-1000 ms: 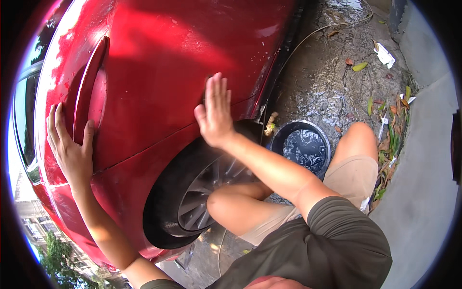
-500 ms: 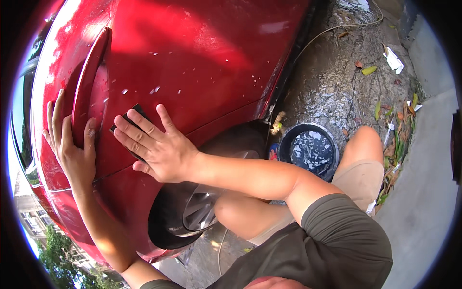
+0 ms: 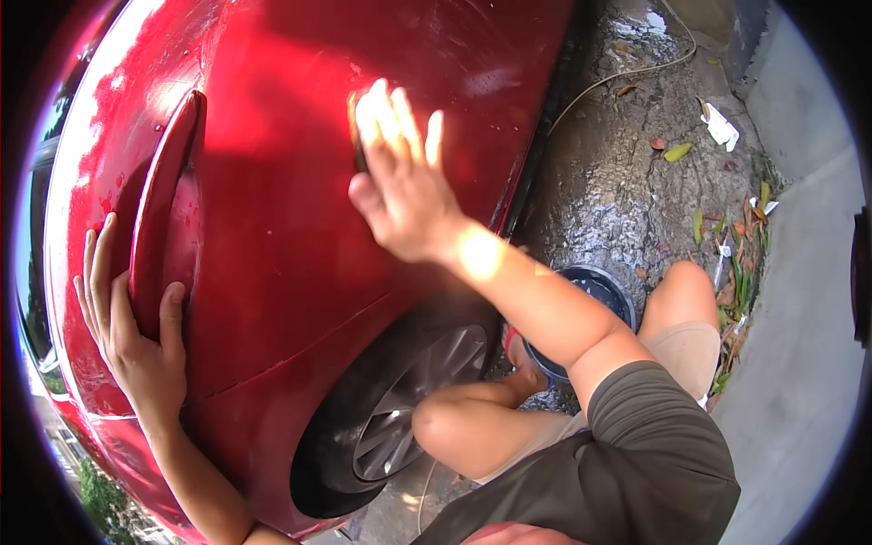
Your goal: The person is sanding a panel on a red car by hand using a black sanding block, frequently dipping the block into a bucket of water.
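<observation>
The side of a red car [image 3: 272,291] fills the left half of the view, its paint wet and glossy. On the sunlit door panel my right hand [image 3: 406,186] lies flat, fingers stretched out, over a thin dark sheet that looks like sandpaper [image 3: 355,136]. Only that sheet's edge shows beside my fingers; the rest is under the hand. My left hand [image 3: 143,354] rests spread on the bodywork at the near end of the red door handle [image 3: 163,182]. Its fingers lie on the outer side of the handle, and the thumb is on the other side.
A dark bucket of water [image 3: 610,283] stands by my bent legs, partly behind my right forearm. Below the panel is the car's wheel [image 3: 422,400]. A thin hose [image 3: 627,79] runs over the wet ground. Leaves and litter line the grey wall [image 3: 799,318] on the right.
My right hand has slid away from the handle, up and to the right across the panel, taking the sandpaper along. Water drops there have mostly gone. My left hand stays by the handle.
</observation>
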`<state>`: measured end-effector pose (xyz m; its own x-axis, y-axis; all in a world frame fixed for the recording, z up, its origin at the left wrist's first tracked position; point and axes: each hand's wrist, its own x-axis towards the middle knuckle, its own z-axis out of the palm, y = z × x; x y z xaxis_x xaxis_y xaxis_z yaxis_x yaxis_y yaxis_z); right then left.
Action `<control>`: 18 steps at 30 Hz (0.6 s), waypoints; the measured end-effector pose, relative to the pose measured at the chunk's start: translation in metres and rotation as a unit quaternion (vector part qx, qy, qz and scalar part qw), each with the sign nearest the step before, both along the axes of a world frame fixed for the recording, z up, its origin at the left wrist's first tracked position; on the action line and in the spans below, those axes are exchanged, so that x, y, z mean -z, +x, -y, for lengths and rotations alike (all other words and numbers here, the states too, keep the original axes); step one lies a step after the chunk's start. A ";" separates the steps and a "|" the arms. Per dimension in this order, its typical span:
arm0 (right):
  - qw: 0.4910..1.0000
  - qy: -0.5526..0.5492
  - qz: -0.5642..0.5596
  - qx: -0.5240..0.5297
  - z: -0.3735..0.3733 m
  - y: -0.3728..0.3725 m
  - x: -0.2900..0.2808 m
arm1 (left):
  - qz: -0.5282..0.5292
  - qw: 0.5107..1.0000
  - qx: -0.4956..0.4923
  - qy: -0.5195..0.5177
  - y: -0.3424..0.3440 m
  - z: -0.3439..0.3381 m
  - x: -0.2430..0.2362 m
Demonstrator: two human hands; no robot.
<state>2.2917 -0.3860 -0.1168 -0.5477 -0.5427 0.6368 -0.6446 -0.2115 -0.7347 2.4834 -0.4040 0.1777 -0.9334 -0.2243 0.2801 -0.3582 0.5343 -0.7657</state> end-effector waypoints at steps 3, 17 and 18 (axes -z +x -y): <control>0.983 0.017 0.151 0.105 0.055 -0.136 -0.002 | -0.014 1.000 0.004 0.012 -0.007 0.003 0.009; 0.978 0.026 0.191 0.084 0.059 -0.153 -0.001 | -0.016 1.000 -0.003 0.017 -0.001 0.007 0.008; 0.990 -0.010 0.116 0.082 0.057 -0.108 -0.001 | -0.017 1.000 -0.004 0.017 0.003 0.008 0.008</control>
